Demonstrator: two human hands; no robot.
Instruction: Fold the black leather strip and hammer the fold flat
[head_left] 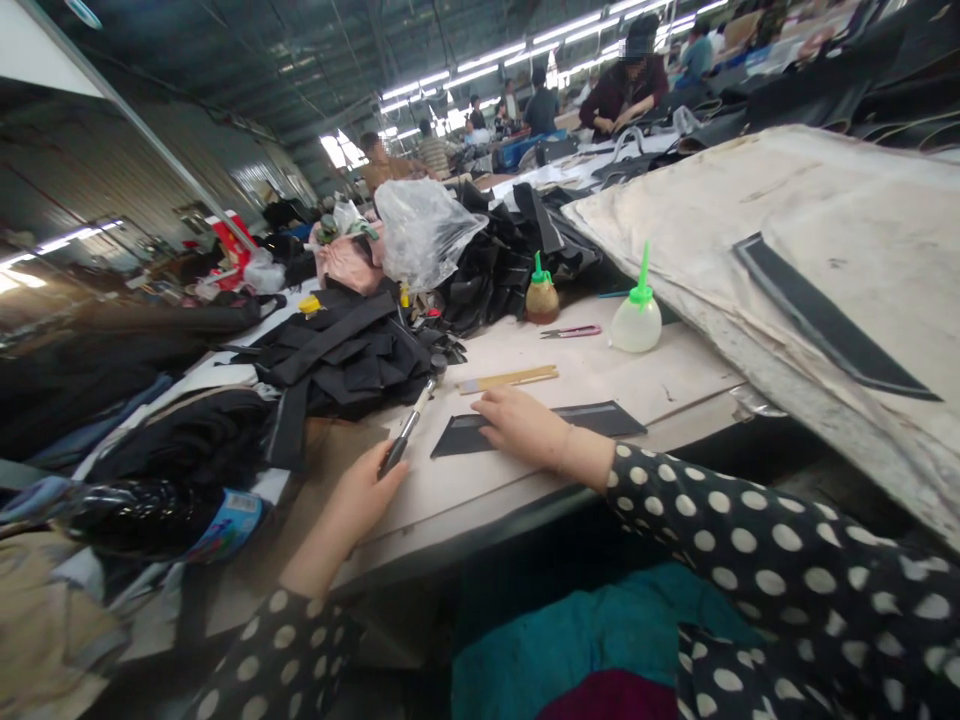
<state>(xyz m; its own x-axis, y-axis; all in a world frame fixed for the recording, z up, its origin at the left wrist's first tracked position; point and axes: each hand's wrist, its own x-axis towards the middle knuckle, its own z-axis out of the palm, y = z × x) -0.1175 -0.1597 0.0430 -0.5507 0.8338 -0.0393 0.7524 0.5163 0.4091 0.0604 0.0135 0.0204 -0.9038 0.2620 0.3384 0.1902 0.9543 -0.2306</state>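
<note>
Under the right fingers (499, 408): flat black panel (525, 425), matt, leather-like. In the left fingers (382, 475): hammer (411, 422), glossy dark handle, bright metal shaft. Beyond the fingers: pale wooden ruler (508, 379), translucent plastic bottle (636, 320), smooth matt counter (675, 365).

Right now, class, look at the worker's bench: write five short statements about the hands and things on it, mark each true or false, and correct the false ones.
1. The left hand holds a small hammer. True.
2. The right hand rests on a dark flat piece. True.
3. Both squeeze bottles have red nozzles. False: green, on the clear bottle and the brown bottle.
4. The wooden ruler stands upright. False: it lies flat.
5. The right hand holds scissors. False: snips lie untouched.
</note>
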